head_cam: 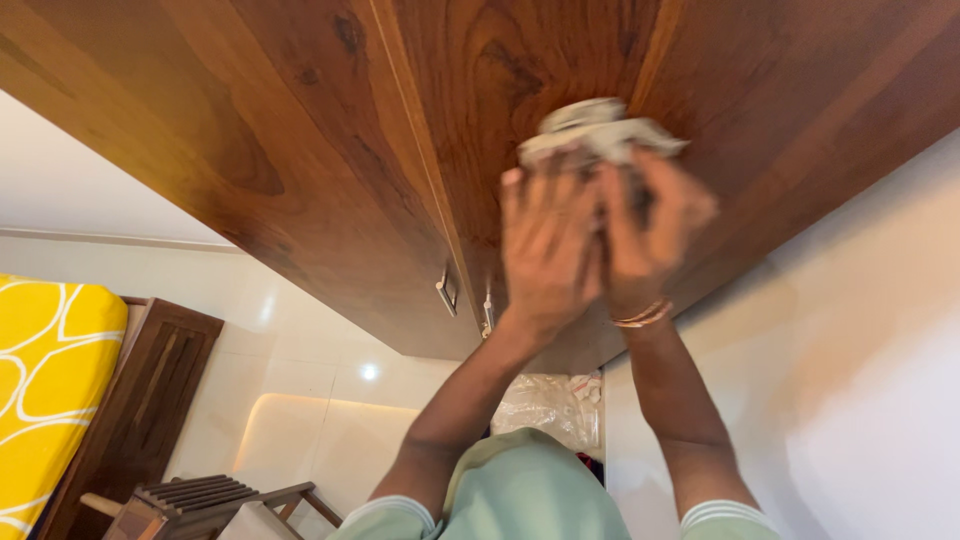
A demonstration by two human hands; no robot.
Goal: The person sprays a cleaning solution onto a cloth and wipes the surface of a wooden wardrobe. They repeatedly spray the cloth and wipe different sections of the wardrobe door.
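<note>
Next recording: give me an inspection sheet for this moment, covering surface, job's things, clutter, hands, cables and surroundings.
Surface: dark wooden wardrobe door, glossy, with two small metal handles lower down.
Job's things: crumpled grey cloth pressed against the door.
Clutter: clear plastic bag on the floor below.
Hands: left hand and right hand both raised at the cloth, blurred; bangles on the right wrist.
Cables: nothing seen.
Surroundings: white wall, pale glossy floor, yellow patterned mattress, wooden slatted stool.

A yellow patterned mattress [45, 390] lies beside a dark wooden headboard [140, 400], above a slatted wooden chair [205, 498].
</note>
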